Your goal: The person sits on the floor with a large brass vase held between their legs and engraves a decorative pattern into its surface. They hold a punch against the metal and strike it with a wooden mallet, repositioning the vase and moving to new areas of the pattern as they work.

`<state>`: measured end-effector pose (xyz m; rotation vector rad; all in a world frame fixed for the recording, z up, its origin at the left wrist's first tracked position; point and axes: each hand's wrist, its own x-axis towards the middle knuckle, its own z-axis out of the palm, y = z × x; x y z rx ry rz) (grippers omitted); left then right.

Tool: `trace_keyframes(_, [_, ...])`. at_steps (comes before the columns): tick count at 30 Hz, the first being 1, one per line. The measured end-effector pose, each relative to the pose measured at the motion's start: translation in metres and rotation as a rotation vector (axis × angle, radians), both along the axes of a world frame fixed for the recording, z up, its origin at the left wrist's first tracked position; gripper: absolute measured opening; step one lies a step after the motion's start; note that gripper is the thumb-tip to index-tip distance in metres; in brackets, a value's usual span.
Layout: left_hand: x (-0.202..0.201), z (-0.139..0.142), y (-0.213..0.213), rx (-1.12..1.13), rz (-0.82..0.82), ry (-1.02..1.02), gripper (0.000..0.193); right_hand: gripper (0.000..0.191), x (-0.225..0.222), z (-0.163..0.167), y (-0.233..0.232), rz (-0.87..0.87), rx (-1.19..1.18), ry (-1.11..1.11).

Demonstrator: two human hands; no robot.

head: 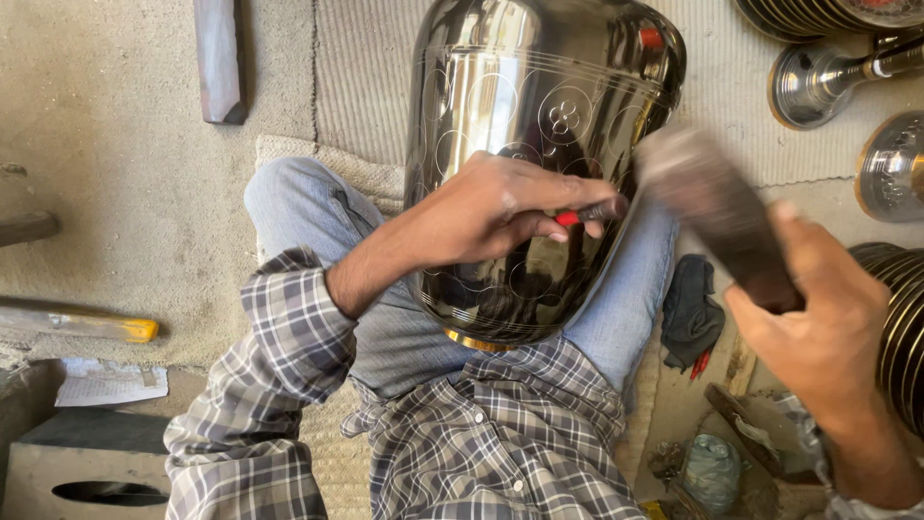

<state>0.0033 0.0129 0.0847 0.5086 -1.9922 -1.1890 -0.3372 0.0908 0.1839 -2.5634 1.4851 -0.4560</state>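
A large dark polished metal pot (520, 106) with engraved circle patterns lies across my lap. My left hand (500, 207) rests on its side and grips a small chisel (587, 214) with a red band, its tip against the pot's surface. My right hand (818, 318) holds a dark wooden mallet (707, 202), blurred with motion, its head just right of the chisel's end.
Shiny metal vessels (818, 82) and stacked plates (900, 327) stand at the right. A dark cloth (688, 308) and tools lie beside my right leg. A wooden block (219, 58), a yellow-tipped tool (87, 323) and paper (111, 383) lie on the left floor.
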Motion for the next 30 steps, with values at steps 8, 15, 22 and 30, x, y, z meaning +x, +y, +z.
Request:
trace_keyframes(8, [-0.020,-0.003,0.061,0.098,0.742,0.177,0.054,0.094,0.042,0.061,-0.064,0.234,0.119,0.381])
trace_keyframes(15, [-0.029,0.001,0.069,0.302,0.889,0.320,0.054,0.095,0.084,0.087,-0.110,0.353,0.176,0.627])
trace_keyframes(22, [-0.026,0.003,0.069,0.309,0.855,0.326,0.049,0.089,0.058,0.080,-0.109,0.281,0.247,0.264])
trace_keyframes(30, [-0.004,-0.013,0.026,-0.040,0.335,0.125,0.050,0.086,0.006,0.038,-0.041,0.051,0.268,0.251])
